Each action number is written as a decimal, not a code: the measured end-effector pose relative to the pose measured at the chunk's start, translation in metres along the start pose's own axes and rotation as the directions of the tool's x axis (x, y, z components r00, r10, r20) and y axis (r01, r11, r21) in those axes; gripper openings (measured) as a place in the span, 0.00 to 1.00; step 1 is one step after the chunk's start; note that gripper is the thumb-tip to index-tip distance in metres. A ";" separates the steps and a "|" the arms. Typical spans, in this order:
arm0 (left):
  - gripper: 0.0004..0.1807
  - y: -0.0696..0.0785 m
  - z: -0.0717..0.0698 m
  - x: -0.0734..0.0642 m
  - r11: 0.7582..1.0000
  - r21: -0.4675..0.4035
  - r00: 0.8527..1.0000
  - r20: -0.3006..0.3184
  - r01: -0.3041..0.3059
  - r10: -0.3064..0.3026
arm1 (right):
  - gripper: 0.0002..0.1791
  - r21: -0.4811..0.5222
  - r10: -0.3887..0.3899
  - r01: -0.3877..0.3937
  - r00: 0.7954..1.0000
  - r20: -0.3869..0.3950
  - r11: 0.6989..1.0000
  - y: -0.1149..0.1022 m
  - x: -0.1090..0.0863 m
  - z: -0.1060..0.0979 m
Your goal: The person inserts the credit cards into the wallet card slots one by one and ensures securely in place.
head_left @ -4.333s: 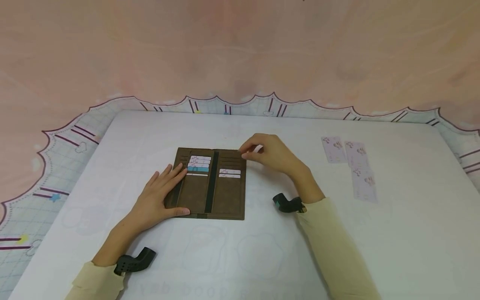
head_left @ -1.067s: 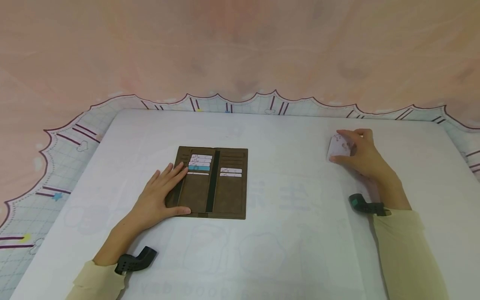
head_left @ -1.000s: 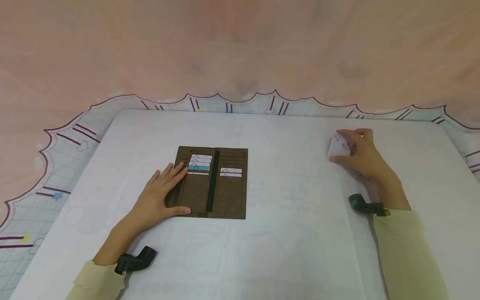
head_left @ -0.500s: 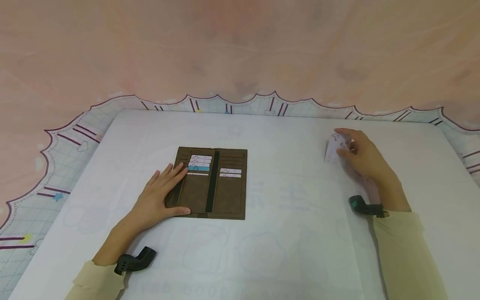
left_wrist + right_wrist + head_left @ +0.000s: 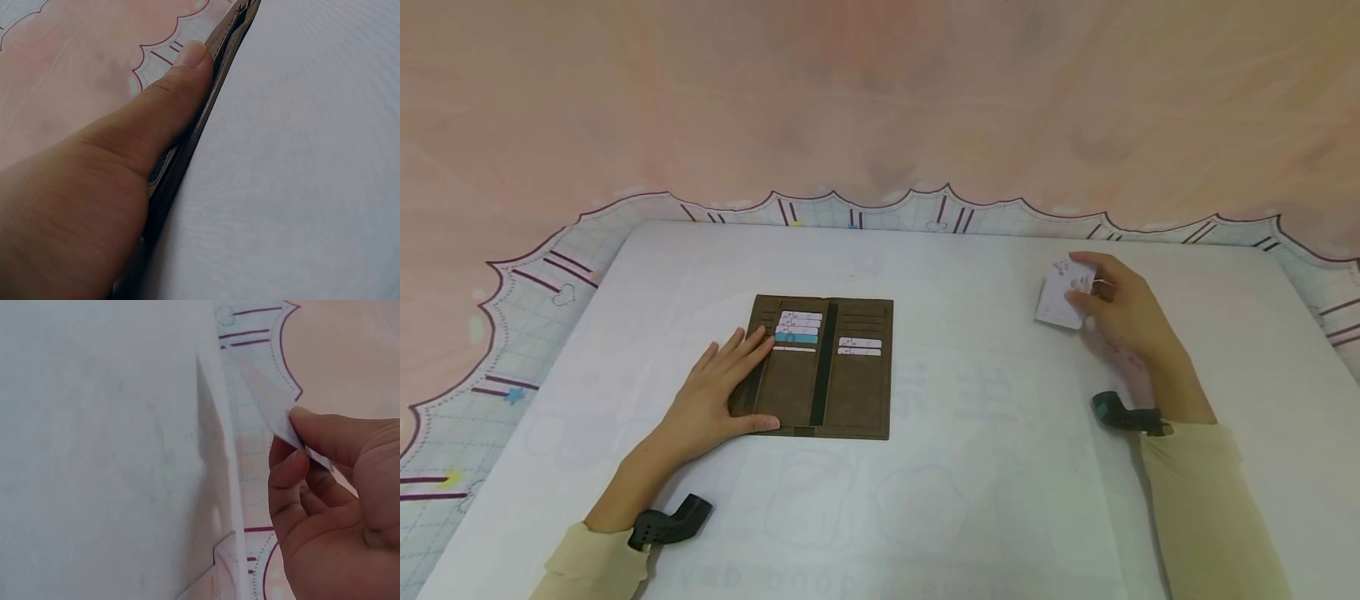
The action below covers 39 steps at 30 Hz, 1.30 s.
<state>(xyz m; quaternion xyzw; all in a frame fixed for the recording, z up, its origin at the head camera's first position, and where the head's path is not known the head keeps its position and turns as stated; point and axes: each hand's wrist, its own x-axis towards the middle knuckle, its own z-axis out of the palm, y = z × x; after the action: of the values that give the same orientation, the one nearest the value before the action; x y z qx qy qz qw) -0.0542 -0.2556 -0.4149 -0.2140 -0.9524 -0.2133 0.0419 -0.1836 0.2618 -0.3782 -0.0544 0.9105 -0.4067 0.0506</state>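
Observation:
A brown bifold wallet [image 5: 859, 396] lies spread flat in the head view. Its left panel holds several cards, among them a blue card [image 5: 796, 338]; two white cards [image 5: 860, 343] show in the right panel's slots. My left hand [image 5: 711, 396] rests with spread fingers on the wallet's left side, thumb along the near edge, as the left wrist view also shows. At the right of the table, my right hand [image 5: 1120, 304] pinches a white card [image 5: 1058, 298] with a floral print between thumb and fingers. In the right wrist view that card [image 5: 269, 400] is held tilted.
Beneath my right hand and wrist, a pale pink card [image 5: 1129, 367] lies on the white table [image 5: 985, 475], partly covered. A scalloped, patterned cloth border [image 5: 865, 212] runs along the table's far edge.
My right hand went from the wallet's upper right corner to the loose cards at the right, took one and moved it slightly left. My left hand stayed on the wallet.

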 end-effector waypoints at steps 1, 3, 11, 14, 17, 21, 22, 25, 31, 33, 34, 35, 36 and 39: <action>0.56 0.000 0.000 0.000 1.000 0.000 1.000 0.001 -0.001 0.001 | 0.32 0.009 -0.004 0.004 1.000 -0.005 1.000 -0.001 0.000 0.000; 0.56 -0.001 0.000 0.000 1.000 -0.002 1.000 0.000 0.000 0.000 | 0.33 0.035 -0.011 0.011 1.000 -0.012 0.999 -0.005 0.001 0.002; 0.56 -0.003 0.002 -0.001 1.000 -0.001 1.000 -0.003 0.003 -0.003 | 0.31 0.093 -0.090 0.095 0.995 -0.053 0.991 -0.026 0.009 0.013; 0.56 -0.003 0.002 -0.001 1.000 0.000 1.000 -0.005 0.003 -0.003 | 0.30 0.139 -0.132 0.139 0.989 -0.063 0.980 -0.036 0.014 0.020; 0.56 -0.003 0.003 -0.001 1.000 -0.001 1.000 -0.006 0.002 -0.002 | 0.30 0.183 -0.143 0.153 0.987 -0.066 0.971 -0.045 0.018 0.026; 0.56 -0.003 0.003 0.000 1.000 -0.003 1.000 -0.007 -0.001 0.001 | 0.29 0.245 -0.149 0.158 0.987 -0.057 0.957 -0.056 0.023 0.036; 0.56 -0.003 0.003 0.000 1.000 -0.004 1.000 -0.008 -0.002 0.002 | 0.29 0.254 -0.146 0.155 0.988 -0.055 0.955 -0.059 0.024 0.038; 0.56 -0.004 0.003 -0.001 1.000 -0.003 1.000 -0.011 -0.003 0.003 | 0.29 0.282 -0.145 0.150 0.989 -0.040 0.948 -0.068 0.026 0.046; 0.56 -0.004 0.003 -0.001 1.000 -0.004 1.000 -0.010 -0.001 0.001 | 0.29 0.322 -0.176 0.176 0.984 -0.032 0.930 -0.083 0.031 0.062; 0.56 -0.004 0.003 -0.001 1.000 -0.005 1.000 -0.010 -0.001 0.001 | 0.29 0.337 -0.191 0.188 0.981 -0.025 0.923 -0.088 0.033 0.067; 0.56 -0.004 0.003 -0.001 1.000 -0.004 1.000 -0.010 -0.001 0.001 | 0.29 0.344 -0.196 0.192 0.980 -0.022 0.919 -0.090 0.033 0.070; 0.56 -0.004 0.003 0.000 1.000 -0.005 1.000 -0.010 -0.002 0.002 | 0.29 0.356 -0.205 0.198 0.979 -0.018 0.913 -0.092 0.034 0.072; 0.56 -0.005 0.004 0.000 1.000 -0.005 1.000 -0.010 -0.003 0.002 | 0.29 0.369 -0.211 0.200 0.977 -0.012 0.907 -0.094 0.035 0.075; 0.56 -0.005 0.004 0.000 1.000 -0.004 1.000 -0.011 -0.004 0.004 | 0.29 0.395 -0.223 0.206 0.975 -0.005 0.895 -0.100 0.035 0.082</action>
<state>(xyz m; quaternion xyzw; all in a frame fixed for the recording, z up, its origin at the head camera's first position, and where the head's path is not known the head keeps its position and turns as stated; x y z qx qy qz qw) -0.0561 -0.2582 -0.4206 -0.2147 -0.9512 -0.2164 0.0468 -0.2016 0.1304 -0.3598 -0.1515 0.7976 -0.5829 0.0338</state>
